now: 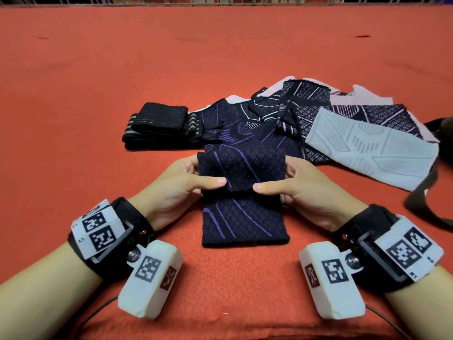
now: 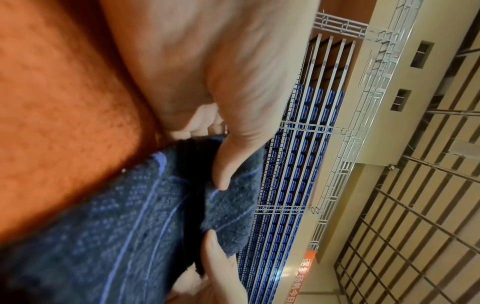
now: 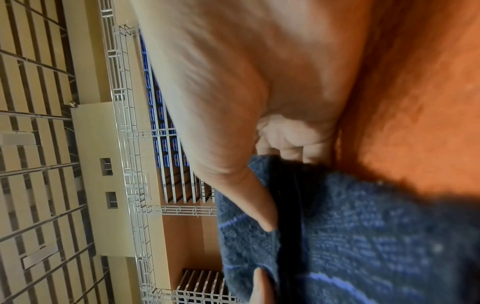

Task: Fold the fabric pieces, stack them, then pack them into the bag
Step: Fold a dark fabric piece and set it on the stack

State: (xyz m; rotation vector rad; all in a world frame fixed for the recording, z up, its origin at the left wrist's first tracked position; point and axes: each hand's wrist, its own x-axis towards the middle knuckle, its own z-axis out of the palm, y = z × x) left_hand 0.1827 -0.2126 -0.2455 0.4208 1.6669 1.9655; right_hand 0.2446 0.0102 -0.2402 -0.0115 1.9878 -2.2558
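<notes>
A dark navy knitted fabric piece with purple lines lies on the orange-red felt table, its far half lifted over the near half. The left hand and right hand pinch its side edges, thumbs on top. Just behind lie a heap of unfolded patterned fabric pieces and a black folded stack; a dark strap lies at right.

Your fingers on both hands go behind the dark blue cloth, so you cannot see their grip there. To the right of that cloth, the dark bag is cut off by the picture's edge. Both wrist pictures are blurry.
</notes>
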